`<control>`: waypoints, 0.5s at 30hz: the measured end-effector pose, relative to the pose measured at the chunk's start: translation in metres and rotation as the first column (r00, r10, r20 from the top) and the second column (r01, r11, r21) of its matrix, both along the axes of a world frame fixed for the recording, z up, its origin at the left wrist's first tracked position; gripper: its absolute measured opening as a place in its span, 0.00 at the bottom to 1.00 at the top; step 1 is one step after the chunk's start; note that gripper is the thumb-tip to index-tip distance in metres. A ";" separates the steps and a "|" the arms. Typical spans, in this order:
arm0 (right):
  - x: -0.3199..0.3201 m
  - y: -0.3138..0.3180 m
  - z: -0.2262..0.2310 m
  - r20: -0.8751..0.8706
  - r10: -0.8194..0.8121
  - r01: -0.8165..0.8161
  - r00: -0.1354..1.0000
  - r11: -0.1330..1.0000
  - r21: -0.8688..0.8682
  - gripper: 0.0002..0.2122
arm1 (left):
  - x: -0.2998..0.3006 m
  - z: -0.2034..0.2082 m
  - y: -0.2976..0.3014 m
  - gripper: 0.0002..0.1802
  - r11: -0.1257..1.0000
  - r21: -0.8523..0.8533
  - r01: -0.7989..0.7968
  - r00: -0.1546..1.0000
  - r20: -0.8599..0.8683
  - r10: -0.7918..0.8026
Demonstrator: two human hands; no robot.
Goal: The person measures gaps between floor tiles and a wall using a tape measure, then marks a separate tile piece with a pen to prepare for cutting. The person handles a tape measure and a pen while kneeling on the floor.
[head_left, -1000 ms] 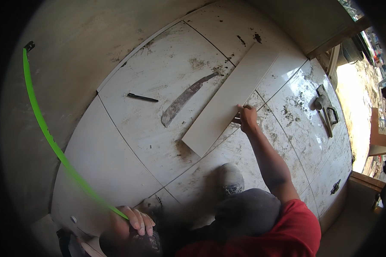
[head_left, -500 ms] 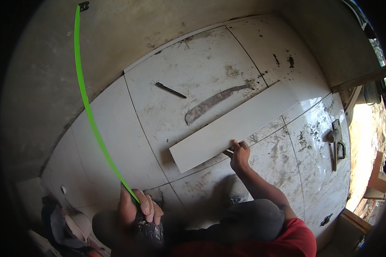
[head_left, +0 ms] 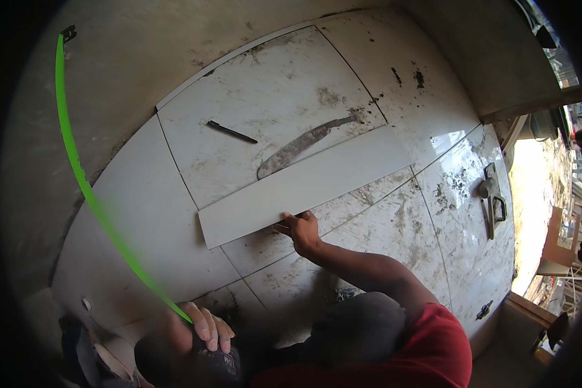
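Observation:
My left hand (head_left: 200,326) grips a dark tape measure (head_left: 220,365) near my knee, fingers wrapped over its case. From it the bright green tape (head_left: 77,171) runs out in a long curve toward the wall, with a black hook at its far end. My right hand (head_left: 304,234) pinches the near edge of a long white tile strip (head_left: 304,184), thumb on top and fingers partly hidden beneath. The strip lies slantwise over the tiled floor, its left end at a tile joint. Just beyond it rest a rusty machete-like blade (head_left: 297,150) and a black pen (head_left: 233,132).
Dirty white tiles (head_left: 362,239) cover the floor up to a bare plaster wall (head_left: 136,52). At the right lies a trowel-like tool with a handle (head_left: 495,204), with a hammer-like tool beside it. A small black item (head_left: 484,310) sits near the doorway edge. A cap-like item (head_left: 77,346) is at lower left.
My right hand has slid the tile strip leftward across the floor, its left end now reaching the joint. The view has shifted, and the extended tape appears farther left.

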State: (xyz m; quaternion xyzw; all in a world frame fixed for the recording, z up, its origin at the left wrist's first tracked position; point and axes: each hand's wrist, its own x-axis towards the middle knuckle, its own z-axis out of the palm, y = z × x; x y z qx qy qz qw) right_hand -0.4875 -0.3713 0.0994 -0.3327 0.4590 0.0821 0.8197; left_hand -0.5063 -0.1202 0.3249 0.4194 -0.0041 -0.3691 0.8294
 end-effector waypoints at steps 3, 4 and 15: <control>-0.003 0.013 -0.007 -0.038 0.046 -0.047 0.998 0.998 -0.033 0.13 | 0.003 -0.001 0.007 0.46 0.999 0.023 -0.028 1.000 -0.001 0.028; -0.005 0.016 -0.010 -0.051 0.067 -0.069 0.996 0.997 -0.047 0.13 | 0.004 -0.001 0.009 0.46 0.999 0.033 -0.042 0.999 -0.003 0.042; 0.005 0.005 -0.005 -0.330 0.451 -0.466 0.829 0.884 0.039 0.21 | 0.024 0.002 0.037 0.49 0.936 -0.092 -0.341 0.915 -0.260 0.308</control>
